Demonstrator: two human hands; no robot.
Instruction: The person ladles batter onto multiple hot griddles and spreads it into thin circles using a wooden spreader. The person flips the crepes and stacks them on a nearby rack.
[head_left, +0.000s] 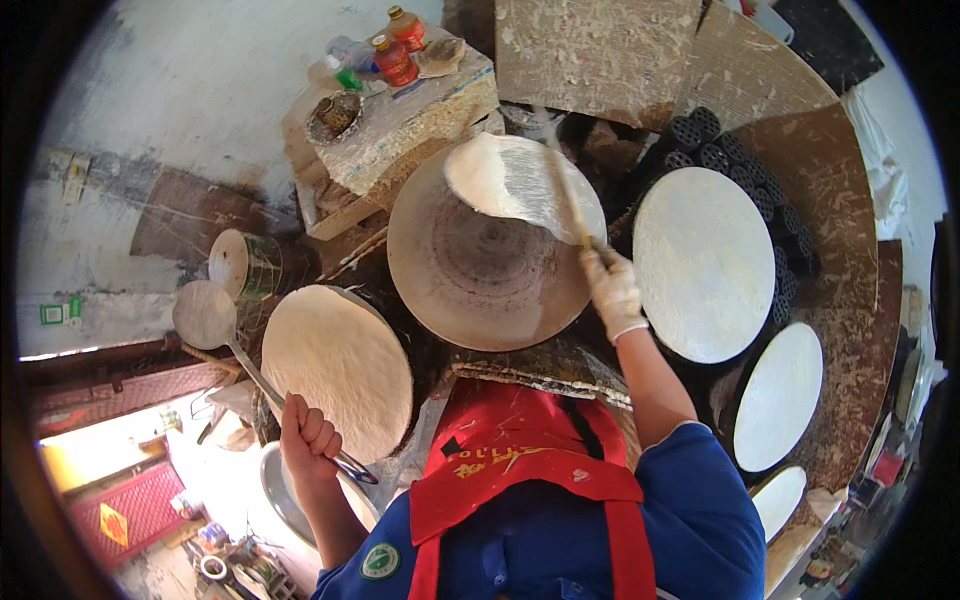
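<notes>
Before me is a large round griddle (487, 292), its near part bare and dark in the middle. A pale sheet of batter (487, 176) covers part of its far side, with an uneven near edge. My right hand (613, 289), in a stained glove, grips a long wooden-handled tool (566, 187) at the griddle's right rim. The tool slants across the batter; its far end is blurred. At lower left my left hand (309, 433) is closed around the handle of a big metal ladle (204, 313). The ladle's round bowl is raised, up and left of the hand.
Pale sheets cover a left griddle (337, 367) and several on the right, the nearest being a round one (703, 262). Honeycomb coal briquettes (750, 172) are stacked behind. Bottles (394, 60) stand on a crusted block (420, 112). A bucket (240, 262) and basin (281, 487) lie left.
</notes>
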